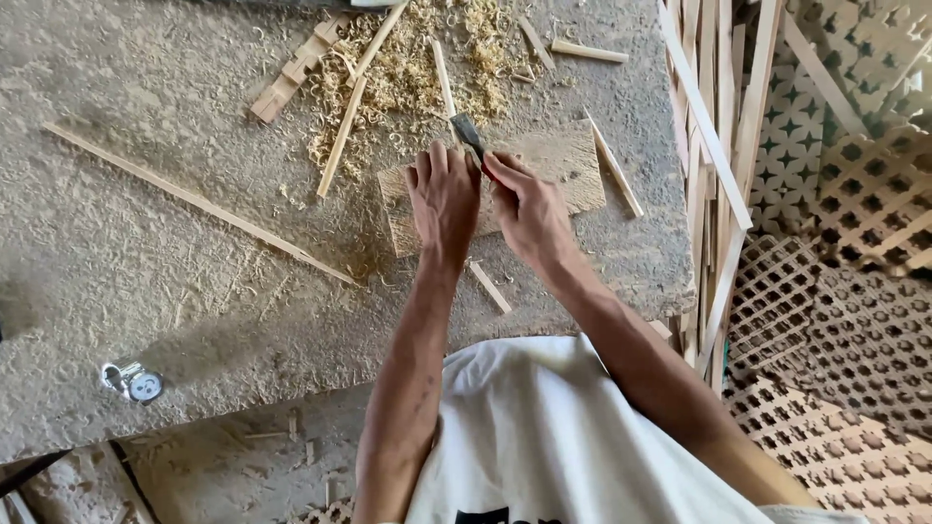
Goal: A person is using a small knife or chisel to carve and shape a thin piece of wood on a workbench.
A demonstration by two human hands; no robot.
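My left hand (443, 199) presses down on a flat wooden board (558, 160) lying on the dusty workbench (126, 243). My right hand (529, 209) grips a chisel (468, 133) by its handle, the dark metal blade pointing away from me just past the left fingertips. A thin wooden stick (444, 78) runs from under the blade toward the far edge. What lies under the fingers is hidden.
A heap of wood shavings (408, 87) and several loose sticks lie beyond the board. A long strip (194, 199) crosses the bench diagonally. A wristwatch (134, 381) sits near the front left. Slats lean at the right edge (718, 155), lattice panels (845, 291) below them.
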